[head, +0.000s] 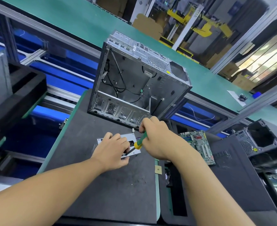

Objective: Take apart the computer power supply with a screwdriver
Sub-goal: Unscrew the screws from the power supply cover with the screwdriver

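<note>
Two hands are working on the power supply [129,137], a silver box lying flat on the dark tabletop [102,185], just in front of the stripped case [134,82]. The left hand [111,149] covers most of the box, with its fingers bent over the top and its thumb at the near edge, clamping it down. The right hand [157,139] is wrapped tight round the green-and-yellow screwdriver [141,140]. The shaft slants down to the near edge of the box, right beside the left fingers.

The main risk is a slip. The shaft meets the box at a slant and not square on, so the tip could jump out under a hard turn. It would then either chew up the screw head or stab the left thumb, which sits close by. Whether the tip is seated in a screw at all cannot be told, since the left hand hides that spot.

If the left hand eases off, the box could twist or skate across the mat. A freed screw could roll off the tabletop edge into the gap beside it, or towards the motherboard [198,144] lying to the right. A wide elbow swing could knock that board.
</note>
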The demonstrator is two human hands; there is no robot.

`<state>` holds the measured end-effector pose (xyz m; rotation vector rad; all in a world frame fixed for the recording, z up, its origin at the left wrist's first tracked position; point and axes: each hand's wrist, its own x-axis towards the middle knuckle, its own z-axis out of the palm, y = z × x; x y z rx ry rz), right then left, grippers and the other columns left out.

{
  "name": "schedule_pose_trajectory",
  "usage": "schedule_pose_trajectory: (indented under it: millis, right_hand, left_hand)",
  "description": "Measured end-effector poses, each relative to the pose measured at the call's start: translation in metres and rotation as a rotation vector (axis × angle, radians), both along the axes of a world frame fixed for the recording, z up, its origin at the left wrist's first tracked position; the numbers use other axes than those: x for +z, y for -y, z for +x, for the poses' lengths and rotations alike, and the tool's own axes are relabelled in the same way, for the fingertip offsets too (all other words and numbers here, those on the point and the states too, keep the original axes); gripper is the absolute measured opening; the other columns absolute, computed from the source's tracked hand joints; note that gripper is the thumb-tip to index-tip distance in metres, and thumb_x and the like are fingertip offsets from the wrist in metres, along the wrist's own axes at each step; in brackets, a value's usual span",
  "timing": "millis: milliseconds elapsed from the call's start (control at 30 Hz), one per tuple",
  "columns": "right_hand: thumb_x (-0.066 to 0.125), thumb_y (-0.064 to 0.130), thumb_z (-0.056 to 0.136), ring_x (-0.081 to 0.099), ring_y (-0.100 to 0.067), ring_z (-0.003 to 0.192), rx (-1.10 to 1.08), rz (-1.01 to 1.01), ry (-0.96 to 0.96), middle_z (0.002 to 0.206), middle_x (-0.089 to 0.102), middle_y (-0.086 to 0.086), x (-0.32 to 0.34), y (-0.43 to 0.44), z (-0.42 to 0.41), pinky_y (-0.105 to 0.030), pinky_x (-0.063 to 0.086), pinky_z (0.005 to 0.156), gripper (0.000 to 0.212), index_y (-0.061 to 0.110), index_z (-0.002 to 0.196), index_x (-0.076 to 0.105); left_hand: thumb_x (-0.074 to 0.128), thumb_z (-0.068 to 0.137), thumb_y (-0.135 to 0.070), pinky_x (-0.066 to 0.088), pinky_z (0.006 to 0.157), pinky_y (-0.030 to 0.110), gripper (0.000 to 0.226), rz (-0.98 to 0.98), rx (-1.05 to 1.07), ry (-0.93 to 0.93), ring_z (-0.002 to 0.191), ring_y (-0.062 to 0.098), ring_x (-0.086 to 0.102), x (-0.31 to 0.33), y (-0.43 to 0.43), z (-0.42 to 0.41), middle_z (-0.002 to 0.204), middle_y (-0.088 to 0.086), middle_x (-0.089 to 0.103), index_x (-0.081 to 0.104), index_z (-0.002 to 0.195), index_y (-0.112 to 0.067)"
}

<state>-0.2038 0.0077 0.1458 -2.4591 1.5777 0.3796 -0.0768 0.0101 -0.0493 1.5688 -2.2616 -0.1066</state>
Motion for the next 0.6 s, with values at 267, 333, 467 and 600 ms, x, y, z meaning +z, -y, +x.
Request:
schedule_pose_trajectory:
  millis: [267, 333, 467, 600]
  right_hand:
    - [0.035, 0.028, 0.104, 0.053, -0.032, 0.074, -0.018, -0.102, -0.077, 0.094, 0.056, -0.008, -0.0024, -0.0011, 0.0021, -0.040, 0.044, 0.065, 0.014, 0.015, 0.106, 0.041]
    - [0.042, 0.015, 0.099, 0.053, -0.030, 0.090, 0.014, -0.028, -0.067, 0.109, 0.050, -0.005, 0.0003, -0.0007, 0.0022, -0.044, 0.049, 0.078, 0.013, 0.018, 0.112, 0.043]
    - [0.044, 0.006, 0.091, 0.035, -0.024, 0.102, 0.053, 0.040, -0.075, 0.118, 0.038, -0.001, 0.0032, -0.0009, 0.0048, -0.040, 0.045, 0.084, 0.030, 0.022, 0.116, 0.045]
    - [0.037, 0.038, 0.102, 0.054, -0.030, 0.090, -0.001, -0.084, -0.085, 0.106, 0.049, -0.002, -0.0006, -0.0005, 0.0079, -0.042, 0.047, 0.074, 0.022, 0.019, 0.111, 0.044]
  left_hand:
    - [0.049, 0.068, -0.046, 0.042, 0.076, 0.035, 0.015, -0.043, 0.014, -0.020, 0.075, 0.012, 0.046, -0.0012, -0.0003, -0.0022, 0.070, -0.015, 0.047, 0.046, 0.073, -0.033]
    - [0.049, 0.069, -0.047, 0.041, 0.076, 0.034, 0.015, -0.039, 0.017, 0.009, 0.075, 0.013, 0.046, -0.0021, 0.0001, -0.0030, 0.070, -0.014, 0.047, 0.046, 0.073, -0.033]
    - [0.046, 0.073, -0.049, 0.039, 0.076, 0.034, 0.016, -0.035, 0.026, 0.040, 0.077, 0.013, 0.047, -0.0029, 0.0005, -0.0043, 0.071, -0.014, 0.047, 0.046, 0.072, -0.033]
    - [0.044, 0.076, -0.048, 0.040, 0.077, 0.034, 0.015, -0.028, 0.018, 0.011, 0.078, 0.012, 0.047, -0.0032, 0.0001, -0.0033, 0.072, -0.015, 0.043, 0.045, 0.074, -0.032]
